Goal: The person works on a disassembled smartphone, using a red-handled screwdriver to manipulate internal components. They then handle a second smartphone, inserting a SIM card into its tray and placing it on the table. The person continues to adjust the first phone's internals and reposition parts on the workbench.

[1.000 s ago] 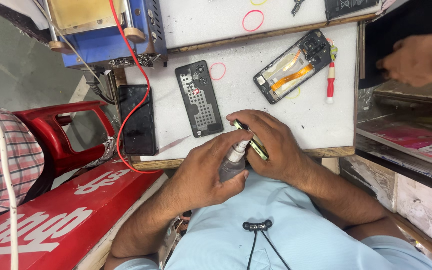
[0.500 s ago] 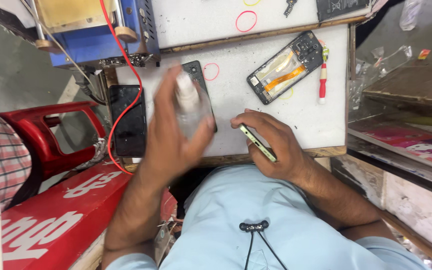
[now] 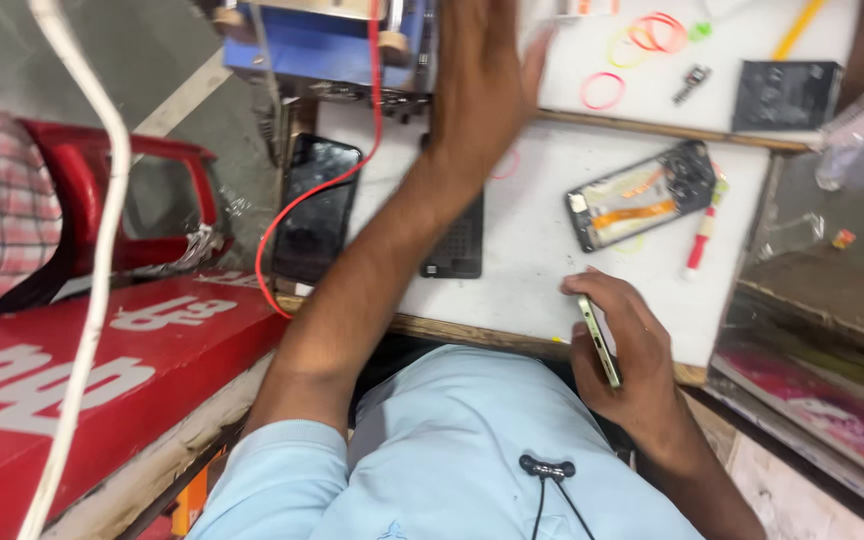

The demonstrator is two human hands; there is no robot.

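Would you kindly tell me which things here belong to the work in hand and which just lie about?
In hand:
right hand grips thin phone part
left hand reaches toward blue machine

Lying about:
opened phone
red pen
rubber bands
black phone

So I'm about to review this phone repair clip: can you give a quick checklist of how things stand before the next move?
1. Right hand grips thin phone part: ok.
2. Left hand empty: cannot tell, blurred.
3. Opened phone lies flat on white worktop: ok.
4. Red cable off the black phone: not ok, it crosses it.
5. Red-handled tool within reach beside the opened phone: ok.
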